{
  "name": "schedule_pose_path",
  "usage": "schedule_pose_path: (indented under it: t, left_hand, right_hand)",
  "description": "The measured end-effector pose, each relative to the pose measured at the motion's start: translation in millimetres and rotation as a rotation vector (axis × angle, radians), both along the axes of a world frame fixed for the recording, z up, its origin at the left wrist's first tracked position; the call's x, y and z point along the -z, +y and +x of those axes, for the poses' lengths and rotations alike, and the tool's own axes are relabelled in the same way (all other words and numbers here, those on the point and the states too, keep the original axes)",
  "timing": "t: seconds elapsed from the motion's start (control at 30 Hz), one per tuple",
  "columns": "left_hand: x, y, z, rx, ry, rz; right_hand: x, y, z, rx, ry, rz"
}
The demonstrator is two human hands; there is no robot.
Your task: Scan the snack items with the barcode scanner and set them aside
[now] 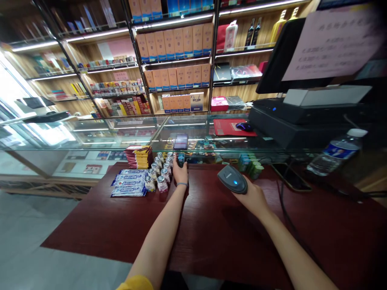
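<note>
My right hand is wrapped round the handle of a dark grey barcode scanner. A blue light glows on the scanner, which is held above the dark red table. At the far side of the table, my left hand has its thumb and fingers round a small dark, teal-topped container; its exact kind is too small to tell. Just left of that hand stand rows of small lidded jars. Several blue-and-white wrapped packets lie beyond them, with a stack of yellow-and-red packs behind.
Green cylindrical containers stand near the glass counter. On the right are a phone, a water bottle, cables and a monitor. A mouse sits on a red pad. Stocked shelves line the wall.
</note>
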State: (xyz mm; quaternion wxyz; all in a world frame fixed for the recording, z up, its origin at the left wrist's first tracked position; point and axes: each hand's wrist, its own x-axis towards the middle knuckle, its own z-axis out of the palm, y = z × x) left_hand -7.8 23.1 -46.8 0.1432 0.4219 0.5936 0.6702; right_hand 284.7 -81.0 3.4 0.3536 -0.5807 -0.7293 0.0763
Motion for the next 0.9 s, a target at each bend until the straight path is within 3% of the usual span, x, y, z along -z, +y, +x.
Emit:
schedule_pose_path:
  t: [0.27, 0.4, 0.63, 0.9]
  left_hand:
    - [-16.3, -18.4, 8.9, -0.013, 0.306, 0.16]
    - [-21.8, -23.0, 26.7, 0.082, 0.441, 0.246]
    - [-18.9, -20.5, 96.6, 0.513, 0.622, 0.248]
    - [-11.3, -11.8, 188.2, 0.646, 0.522, 0.22]
  right_hand:
    - [-11.5, -0.9, 3.5, 0.06, 0.079, 0.012]
    - [-14.2, 4.2, 17.2, 0.152, 0.161, 0.054]
    - [-16.9, 14.2, 53.0, 0.316, 0.367, 0.141]
    - [-22.9, 16.5, 97.7, 0.475, 0.492, 0.202]
